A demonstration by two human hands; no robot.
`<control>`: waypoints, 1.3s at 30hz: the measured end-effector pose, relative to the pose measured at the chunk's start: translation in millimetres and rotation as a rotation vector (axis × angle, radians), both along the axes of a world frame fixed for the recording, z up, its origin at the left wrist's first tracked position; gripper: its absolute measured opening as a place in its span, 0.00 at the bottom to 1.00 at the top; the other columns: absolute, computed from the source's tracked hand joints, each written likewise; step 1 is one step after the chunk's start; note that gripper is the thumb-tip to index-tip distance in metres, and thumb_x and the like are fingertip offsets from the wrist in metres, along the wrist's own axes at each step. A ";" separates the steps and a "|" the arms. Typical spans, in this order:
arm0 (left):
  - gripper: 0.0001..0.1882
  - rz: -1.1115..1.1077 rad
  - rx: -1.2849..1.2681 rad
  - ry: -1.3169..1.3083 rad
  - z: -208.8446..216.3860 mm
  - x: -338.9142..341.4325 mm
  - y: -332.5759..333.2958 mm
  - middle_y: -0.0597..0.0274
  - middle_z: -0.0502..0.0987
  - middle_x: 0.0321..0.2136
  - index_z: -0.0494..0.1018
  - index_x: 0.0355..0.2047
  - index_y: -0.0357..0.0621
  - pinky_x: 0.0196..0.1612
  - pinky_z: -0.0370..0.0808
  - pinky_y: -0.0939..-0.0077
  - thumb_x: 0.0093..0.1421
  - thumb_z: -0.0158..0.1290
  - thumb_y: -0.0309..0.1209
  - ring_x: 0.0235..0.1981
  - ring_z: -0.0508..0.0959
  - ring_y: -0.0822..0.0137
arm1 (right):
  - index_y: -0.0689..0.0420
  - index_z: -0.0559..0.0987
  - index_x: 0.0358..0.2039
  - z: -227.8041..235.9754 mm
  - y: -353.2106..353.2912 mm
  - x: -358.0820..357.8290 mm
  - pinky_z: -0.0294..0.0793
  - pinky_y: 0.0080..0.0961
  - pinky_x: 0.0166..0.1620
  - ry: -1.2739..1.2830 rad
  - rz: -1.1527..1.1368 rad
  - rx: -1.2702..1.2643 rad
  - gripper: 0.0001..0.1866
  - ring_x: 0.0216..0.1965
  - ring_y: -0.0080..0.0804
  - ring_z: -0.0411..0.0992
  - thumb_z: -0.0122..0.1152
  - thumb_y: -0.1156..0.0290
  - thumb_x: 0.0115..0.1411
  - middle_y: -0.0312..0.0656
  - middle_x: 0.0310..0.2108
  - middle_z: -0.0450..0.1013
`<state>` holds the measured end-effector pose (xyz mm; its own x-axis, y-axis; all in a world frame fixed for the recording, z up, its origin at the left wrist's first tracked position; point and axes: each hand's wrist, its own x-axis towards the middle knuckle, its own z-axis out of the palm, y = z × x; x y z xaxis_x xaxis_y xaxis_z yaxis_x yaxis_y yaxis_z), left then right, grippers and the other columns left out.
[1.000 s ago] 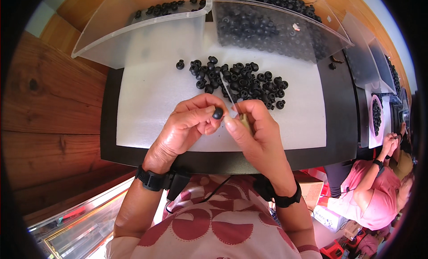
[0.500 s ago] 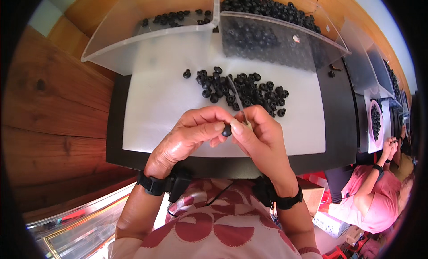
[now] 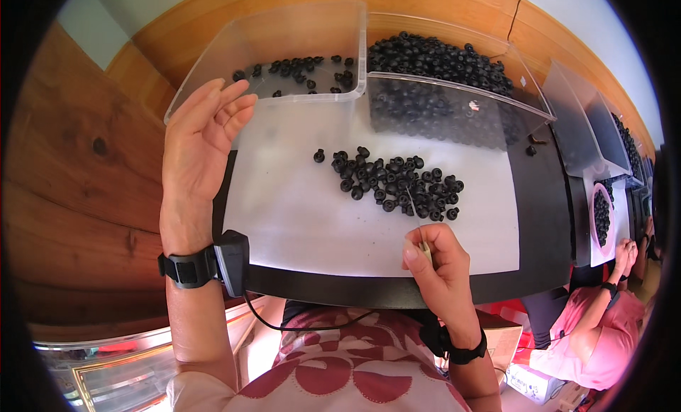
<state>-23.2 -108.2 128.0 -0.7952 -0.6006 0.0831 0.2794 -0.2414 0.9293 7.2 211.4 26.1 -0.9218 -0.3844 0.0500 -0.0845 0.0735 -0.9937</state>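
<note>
My left hand is raised at the left bin's near left corner, fingers apart and nothing in them. One small round black part shows just beyond its fingertips; whether it is in the air or resting in the bin I cannot tell. My right hand is closed around the pale handle of a thin, narrow-bladed knife, its tip pointing away over the loose pile. That pile of black knobbed parts lies on a white sheet. Several similar parts sit in the left clear plastic bin.
A second clear bin, heaped with black parts, stands beside the first at the back. The dark table borders the sheet. On the right, a co-worker in pink sits near a pink bowl. A wooden wall rises at left.
My left hand has left my right hand and moved up and left to the bin. The black part is gone from between my hands. My right hand has lowered, still holding the knife.
</note>
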 end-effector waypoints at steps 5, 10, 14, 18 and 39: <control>0.12 -0.142 -0.300 -0.069 -28.7 16.6 11.7 0.59 0.81 0.41 0.76 0.47 0.38 0.32 0.72 0.82 0.70 0.49 0.30 0.27 0.74 0.77 | 0.58 0.73 0.42 1.2 9.7 1.4 0.61 0.16 0.28 -0.054 -0.052 0.015 0.09 0.25 0.14 0.59 0.63 0.69 0.67 0.29 0.23 0.65; 0.11 -0.442 -0.842 -0.329 -102.3 27.7 54.9 0.66 0.79 0.35 0.77 0.47 0.41 0.36 0.74 0.79 0.67 0.51 0.24 0.34 0.76 0.75 | 0.58 0.73 0.42 -6.0 11.0 0.3 0.62 0.16 0.29 -0.046 -0.012 0.004 0.09 0.26 0.14 0.60 0.62 0.69 0.67 0.29 0.24 0.66; 0.10 -0.444 -1.139 -0.407 -106.5 13.8 70.8 0.58 0.78 0.31 0.75 0.45 0.42 0.36 0.75 0.68 0.62 0.54 0.25 0.32 0.79 0.63 | 0.58 0.73 0.44 -4.5 11.4 1.8 0.64 0.18 0.29 -0.026 0.027 0.030 0.10 0.26 0.16 0.62 0.62 0.69 0.67 0.32 0.24 0.67; 0.11 -0.440 -1.265 -0.532 -93.2 5.3 89.8 0.52 0.79 0.35 0.71 0.43 0.44 0.39 0.75 0.57 0.60 0.56 0.27 0.36 0.80 0.50 | 0.59 0.72 0.44 2.3 16.4 1.6 0.68 0.24 0.30 0.072 0.042 0.123 0.11 0.24 0.26 0.67 0.62 0.69 0.66 0.41 0.24 0.68; 0.14 -0.563 -0.388 -0.459 -86.4 25.3 104.8 0.67 0.75 0.29 0.77 0.51 0.40 0.27 0.68 0.82 0.66 0.53 0.29 0.23 0.70 0.79 | 0.61 0.70 0.45 -1.0 14.1 -13.0 0.70 0.37 0.27 0.141 0.028 0.110 0.13 0.22 0.45 0.72 0.60 0.68 0.67 0.50 0.24 0.71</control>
<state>2.1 -3.4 41.6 -0.9741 -0.0968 -0.2043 -0.2159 0.1301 0.9677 -5.8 225.5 25.1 -0.8974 -0.4204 0.1339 -0.2257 0.1765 -0.9581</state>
